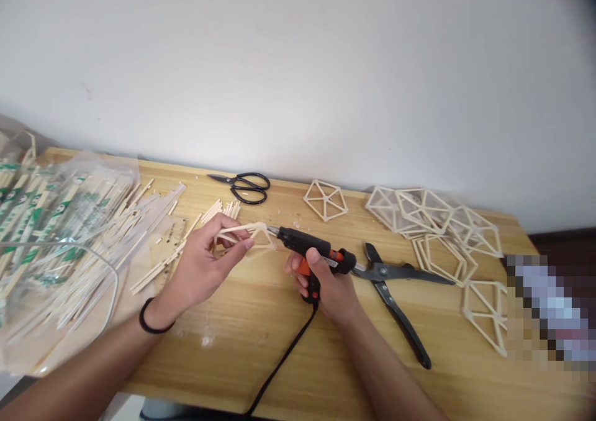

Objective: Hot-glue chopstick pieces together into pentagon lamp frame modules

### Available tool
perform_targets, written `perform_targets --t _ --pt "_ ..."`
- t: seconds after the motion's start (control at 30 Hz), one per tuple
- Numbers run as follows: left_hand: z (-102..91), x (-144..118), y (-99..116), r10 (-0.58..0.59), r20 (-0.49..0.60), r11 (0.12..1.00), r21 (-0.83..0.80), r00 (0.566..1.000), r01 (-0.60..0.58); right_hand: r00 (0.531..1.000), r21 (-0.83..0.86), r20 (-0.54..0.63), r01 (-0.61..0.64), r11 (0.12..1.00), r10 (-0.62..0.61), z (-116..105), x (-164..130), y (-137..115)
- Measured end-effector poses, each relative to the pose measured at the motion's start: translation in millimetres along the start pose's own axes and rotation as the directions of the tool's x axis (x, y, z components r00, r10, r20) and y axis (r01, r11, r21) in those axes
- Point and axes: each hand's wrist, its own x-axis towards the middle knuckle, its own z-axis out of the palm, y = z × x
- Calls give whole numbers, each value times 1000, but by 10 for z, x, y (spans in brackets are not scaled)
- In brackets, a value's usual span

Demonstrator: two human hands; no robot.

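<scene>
My left hand (205, 261) pinches a small frame of pale wooden sticks (254, 235) and holds it just above the wooden table (242, 340). My right hand (328, 284) grips a black and orange glue gun (313, 250) by its handle. The gun's nozzle touches the right corner of the stick frame. A black cord (279, 365) runs from the gun toward the table's near edge.
Black scissors (244, 187) lie at the back. Black pliers (395, 290) rest right of my right hand. Finished stick pentagons (326, 199) and a pile of several more (437, 219) fill the right side. Loose sticks (144, 235) and bagged chopsticks (51, 222) lie on the left.
</scene>
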Motion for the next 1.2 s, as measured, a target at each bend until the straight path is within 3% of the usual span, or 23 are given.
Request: perform_targets --t 0.13,0.33,1.2 --pt "-13 14 17 -82 46 989 -120 996 87 1000 127 -25 17 992 -14 31 19 -46" --pt "-18 18 17 -137 108 965 -209 985 157 998 147 66 -10 989 0 9 -15 -7" --pt "-61 1 -46 -200 184 921 -300 962 249 998 197 56 -40 980 29 47 10 -55"
